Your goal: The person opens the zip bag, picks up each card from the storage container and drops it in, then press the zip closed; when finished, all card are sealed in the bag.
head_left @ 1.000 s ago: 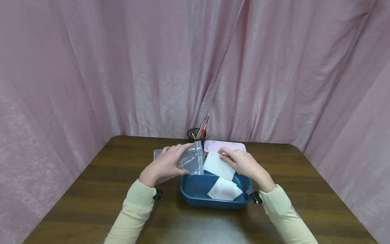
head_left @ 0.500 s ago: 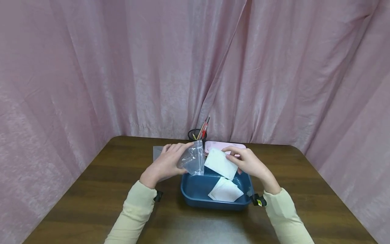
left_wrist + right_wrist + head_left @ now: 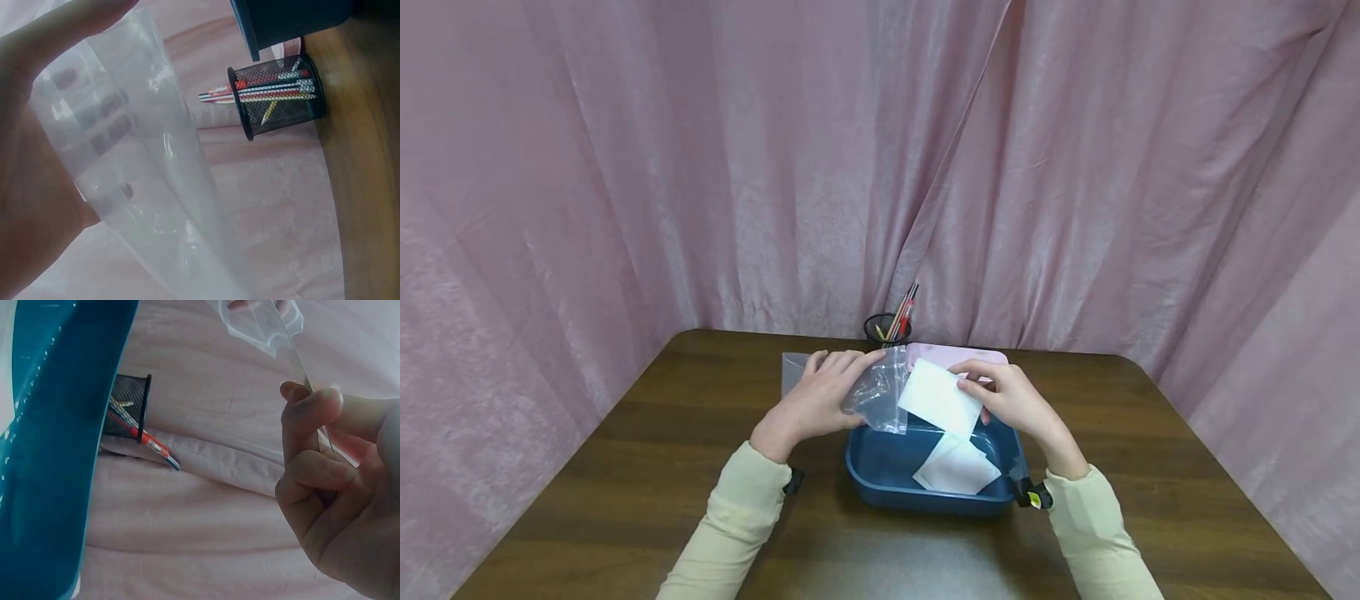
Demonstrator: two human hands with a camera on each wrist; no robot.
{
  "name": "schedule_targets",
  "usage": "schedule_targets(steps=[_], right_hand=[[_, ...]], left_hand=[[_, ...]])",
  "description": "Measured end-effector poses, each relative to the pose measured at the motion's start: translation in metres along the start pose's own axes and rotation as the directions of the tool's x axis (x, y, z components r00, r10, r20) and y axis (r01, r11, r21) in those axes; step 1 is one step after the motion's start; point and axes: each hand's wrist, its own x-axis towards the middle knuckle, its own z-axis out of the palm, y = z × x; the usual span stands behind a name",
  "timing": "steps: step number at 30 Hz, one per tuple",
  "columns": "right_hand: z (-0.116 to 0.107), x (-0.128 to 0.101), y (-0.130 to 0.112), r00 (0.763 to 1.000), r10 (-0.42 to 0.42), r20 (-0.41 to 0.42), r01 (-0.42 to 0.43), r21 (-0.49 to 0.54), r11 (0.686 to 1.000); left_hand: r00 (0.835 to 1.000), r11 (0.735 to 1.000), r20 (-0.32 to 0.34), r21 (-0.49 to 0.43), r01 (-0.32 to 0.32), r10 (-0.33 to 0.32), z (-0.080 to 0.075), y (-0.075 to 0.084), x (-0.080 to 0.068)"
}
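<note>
Count on the table point(image 3: 625, 467): one blue tray point(image 3: 880, 479); one clear plastic bag point(image 3: 880, 396), held in the left hand point(image 3: 812, 400); two white sheets, one point(image 3: 938, 398) in the right hand point(image 3: 1011, 398), one point(image 3: 957, 468) lying in the tray; one pink case point(image 3: 955, 356); one black mesh pen cup point(image 3: 887, 329), holding several pens, number unclear.

I am looking at a small desk corner set up for filming. A pink curtain point(image 3: 700, 167) is hanging all around, filling the top of the frame. A brown wooden table point(image 3: 625, 467) is holding a black pen cup point(image 3: 887, 327) at the middle.
</note>
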Motion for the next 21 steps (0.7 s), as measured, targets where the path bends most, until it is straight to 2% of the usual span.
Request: schedule_targets(steps=[7, 12, 17, 21], right_hand=[[0.008, -0.001, 0.002, 1.0, 0.003, 0.027, -0.003, 0.031, 1.0], [0.014, -0.001, 0.0, 1.0, 0.029, -0.006, -0.028, 0.076, 0.997], [0.015, -0.002, -0.002, 1.0, 0.017, -0.022, -0.015, 0.064, 0.998], [0.013, -0.003, -0.002, 1.0, -0.014, 0.004, 0.013, 0.05, 0.999]], left_hand=[[1.0, 1.0, 0.019, 0.008, -0.003, 0.003, 0.003, 0.005, -0.001], [1.0, 1.0, 0.021, 0.005, -0.004, 0.004, 0.004, 0.007, -0.001], [1.0, 1.0, 0.022, 0.008, 0.004, -0.004, 0.004, 0.007, -0.002], [0.999, 0.999, 0.017, 0.026, 0.039, -0.039, 0.005, 0.005, -0.002]])
